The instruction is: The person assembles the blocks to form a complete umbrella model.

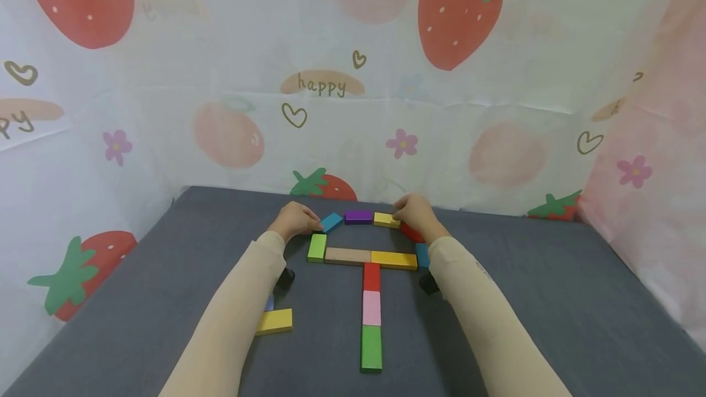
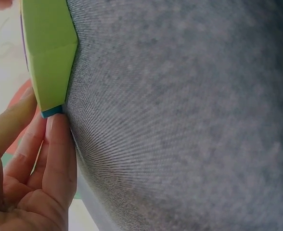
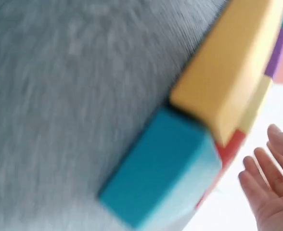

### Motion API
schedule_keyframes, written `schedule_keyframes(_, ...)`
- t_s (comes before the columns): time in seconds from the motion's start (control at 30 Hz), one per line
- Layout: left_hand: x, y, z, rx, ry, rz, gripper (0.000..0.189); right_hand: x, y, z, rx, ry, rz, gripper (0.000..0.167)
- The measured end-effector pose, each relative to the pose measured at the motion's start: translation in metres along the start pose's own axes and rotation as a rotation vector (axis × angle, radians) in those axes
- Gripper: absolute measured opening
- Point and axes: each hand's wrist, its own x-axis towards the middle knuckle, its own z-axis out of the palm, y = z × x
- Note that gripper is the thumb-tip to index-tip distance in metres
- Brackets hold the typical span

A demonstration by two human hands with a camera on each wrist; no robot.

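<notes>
My left hand [image 1: 295, 220] is at the far left of an arch of wooden blocks, with its thumb and fingertips around the outer end of a slanted blue block [image 1: 332, 223]. In the left wrist view a lime green block [image 2: 50, 53] covers most of that blue one. My right hand [image 1: 417, 214] hovers at the arch's far right, close over a light yellow block [image 1: 385, 220] and a slanted red block [image 1: 412, 233]. Its fingers [image 3: 271, 175] are loosely bent and hold nothing in the right wrist view. Between the hands lies a purple block [image 1: 358, 217].
A tan block [image 1: 347, 255] and an orange-yellow block [image 1: 394, 260] form a crossbar. From it a red, a pink [image 1: 372, 308] and a green block [image 1: 371, 348] run toward me. Another yellow block [image 1: 274, 321] lies beside my left forearm. A printed cloth [image 1: 353, 139] hangs behind the table.
</notes>
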Motion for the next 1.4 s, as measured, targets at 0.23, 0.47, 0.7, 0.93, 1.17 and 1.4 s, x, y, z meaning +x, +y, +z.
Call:
schedule_keyframes(0.23, 0.002, -0.002, -0.002, -0.002, -0.001, 0.002, 0.025, -0.008, 0.017, -0.013, 0.014, 0.009, 0.046, 0.037)
schedule_keyframes(0.47, 0.001, -0.002, -0.006, -0.018, -0.003, -0.016, 0.022, -0.015, 0.022, -0.016, -0.060, -0.034, 0.069, 0.036)
schedule_keyframes(0.7, 0.003, -0.003, -0.005, -0.001, -0.009, -0.010, 0.020, -0.017, 0.024, -0.015, -0.071, -0.038, 0.086, 0.032)
schedule_keyframes(0.93, -0.002, -0.001, -0.003, 0.002, 0.000, 0.005, 0.026, -0.018, 0.025, -0.015, -0.079, -0.027, 0.089, 0.033)
schedule_keyframes(1.17, 0.001, -0.001, 0.000, 0.009, 0.000, 0.019, 0.027, -0.018, 0.026, -0.014, -0.075, -0.010, 0.105, 0.033)
schedule_keyframes(1.4, 0.003, 0.000, 0.000, -0.008, -0.010, 0.003, 0.025, -0.019, 0.026, -0.014, -0.078, -0.002, 0.111, 0.033)
